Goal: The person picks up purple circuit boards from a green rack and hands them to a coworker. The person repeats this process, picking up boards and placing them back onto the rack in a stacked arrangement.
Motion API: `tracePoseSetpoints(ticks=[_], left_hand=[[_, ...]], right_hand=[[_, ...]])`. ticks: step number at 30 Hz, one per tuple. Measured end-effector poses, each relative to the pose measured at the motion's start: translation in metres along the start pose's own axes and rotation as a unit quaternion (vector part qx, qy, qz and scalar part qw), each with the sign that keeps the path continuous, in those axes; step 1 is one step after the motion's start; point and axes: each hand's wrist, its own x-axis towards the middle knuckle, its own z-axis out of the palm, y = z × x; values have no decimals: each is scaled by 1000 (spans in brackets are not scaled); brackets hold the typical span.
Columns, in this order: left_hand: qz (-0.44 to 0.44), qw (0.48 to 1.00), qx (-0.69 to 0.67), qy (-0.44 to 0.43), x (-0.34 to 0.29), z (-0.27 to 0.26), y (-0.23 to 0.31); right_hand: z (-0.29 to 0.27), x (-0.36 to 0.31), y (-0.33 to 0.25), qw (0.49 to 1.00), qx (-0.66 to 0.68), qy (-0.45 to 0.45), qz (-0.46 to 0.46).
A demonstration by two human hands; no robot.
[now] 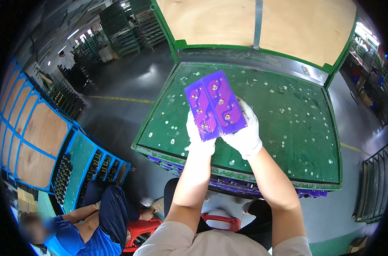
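Observation:
A purple printed circuit board (211,96) is held up in front of me, tilted, with a line down its middle and several round metal pads on its face. My left hand (198,134), in a white glove, grips its left and lower edge. My right hand (247,132), gloved the same way, holds the lower right edge, its fingers partly behind the board. Below the board is a green tabletop (288,141) dotted with pale spots. More purple boards (234,184) are stacked under the near edge of this table.
A wooden panel in a green frame (305,30) rises behind the table. To my left, a seated person in blue (80,230) is beside a blue rack (80,166). Red stools (221,222) stand low in front. A metal rack (375,183) is at the right.

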Motion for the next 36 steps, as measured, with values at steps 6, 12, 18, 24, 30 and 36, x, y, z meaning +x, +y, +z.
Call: tracePoseSetpoints(ticks=[6,12,18,24,30,36], left_hand=[[-76,971,-218,-64,-3,8,16],[-127,960,-247,-41,5,13,23],[-100,939,-313,-102,3,8,20],[-54,963,-248,-89,2,13,23],[213,973,81,-39,-7,-9,51],[-34,919,-376,115,-44,-14,121]], right_hand=[[-1,-5,13,999,40,-22,1],[10,-8,33,994,-29,8,-106],[6,-4,28,990,-69,9,-126],[3,-3,22,983,-84,56,-154],[-1,-10,26,992,-101,40,-62],[7,-13,44,994,-90,50,-45]])
